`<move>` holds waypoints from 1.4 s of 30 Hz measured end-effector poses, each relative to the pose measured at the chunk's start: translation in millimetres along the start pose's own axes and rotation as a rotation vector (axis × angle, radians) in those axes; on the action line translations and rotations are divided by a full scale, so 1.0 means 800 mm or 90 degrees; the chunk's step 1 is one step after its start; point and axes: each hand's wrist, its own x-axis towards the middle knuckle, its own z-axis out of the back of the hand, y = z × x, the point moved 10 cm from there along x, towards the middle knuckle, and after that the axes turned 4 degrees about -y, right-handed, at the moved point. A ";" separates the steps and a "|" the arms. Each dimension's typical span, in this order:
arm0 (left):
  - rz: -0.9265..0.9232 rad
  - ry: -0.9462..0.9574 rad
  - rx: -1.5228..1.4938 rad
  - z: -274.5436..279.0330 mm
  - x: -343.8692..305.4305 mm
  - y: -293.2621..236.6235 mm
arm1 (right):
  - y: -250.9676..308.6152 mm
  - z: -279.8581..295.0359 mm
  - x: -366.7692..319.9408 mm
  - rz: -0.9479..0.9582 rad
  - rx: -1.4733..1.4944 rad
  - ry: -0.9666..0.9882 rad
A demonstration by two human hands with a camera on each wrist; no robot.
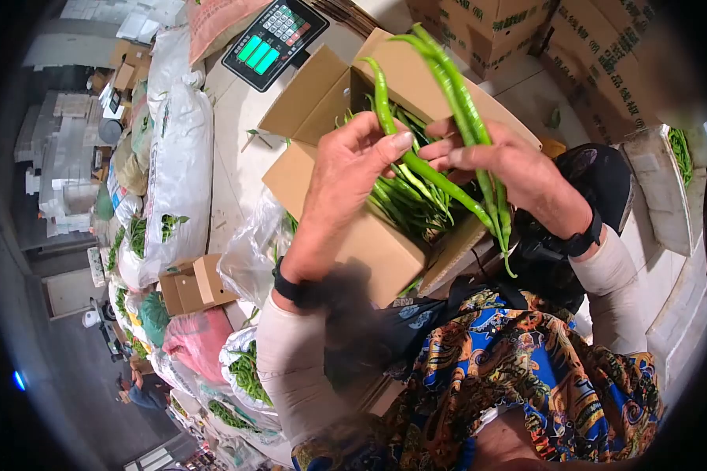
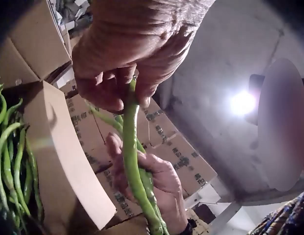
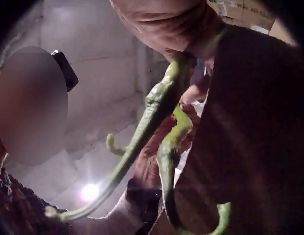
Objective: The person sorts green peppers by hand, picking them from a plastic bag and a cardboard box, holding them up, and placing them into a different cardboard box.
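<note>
Between its thumb and fingers, my left hand (image 1: 342,184) pinches a long green chili pepper (image 1: 448,184). In the left wrist view that chili pepper (image 2: 131,152) hangs down from the fingertips. My right hand (image 1: 522,169) grips two or so long green chili peppers (image 1: 465,102); in the right wrist view their thin stem ends (image 3: 127,159) stick out below the palm. Both hands are close together over an open cardboard box (image 1: 377,255). Inside the box lies a heap of green chili peppers (image 1: 393,204), partly hidden by the hands.
A digital scale (image 1: 275,43) with lit green displays stands beyond the box. Printed cartons (image 1: 605,71) are stacked at the right. Along the left lie white sacks (image 1: 181,157), a clear plastic bag (image 1: 251,251), a small open carton (image 1: 196,284) and an open bag of peppers (image 1: 251,375).
</note>
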 end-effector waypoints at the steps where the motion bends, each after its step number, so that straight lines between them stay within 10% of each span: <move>1: 0.003 -0.003 -0.001 0.006 -0.002 0.000 | 0.000 0.006 0.001 -0.012 0.069 -0.040; 11: 0.126 -0.130 0.031 0.112 0.006 0.058 | 0.009 0.014 -0.002 0.005 0.052 -0.016; 15: 0.099 -0.141 -0.328 0.089 0.005 0.038 | 0.004 0.004 -0.002 -0.015 0.069 0.039; 19: -0.017 -0.164 0.050 0.096 0.010 0.011 | 0.007 0.002 -0.003 -0.009 0.036 0.025; 25: 0.233 -0.168 0.420 0.147 0.013 0.102 | 0.003 -0.005 -0.008 -0.027 0.012 0.067; 27: 0.067 -0.190 0.694 0.138 0.017 0.068 | 0.000 -0.006 -0.008 -0.023 -0.010 0.061; 35: 0.002 -0.043 -0.025 -0.023 -0.010 -0.015 | 0.023 -0.039 -0.022 0.218 -0.620 -0.027; 42: 0.016 0.001 -0.165 -0.019 -0.012 -0.008 | 0.021 -0.034 -0.029 0.274 -0.451 0.016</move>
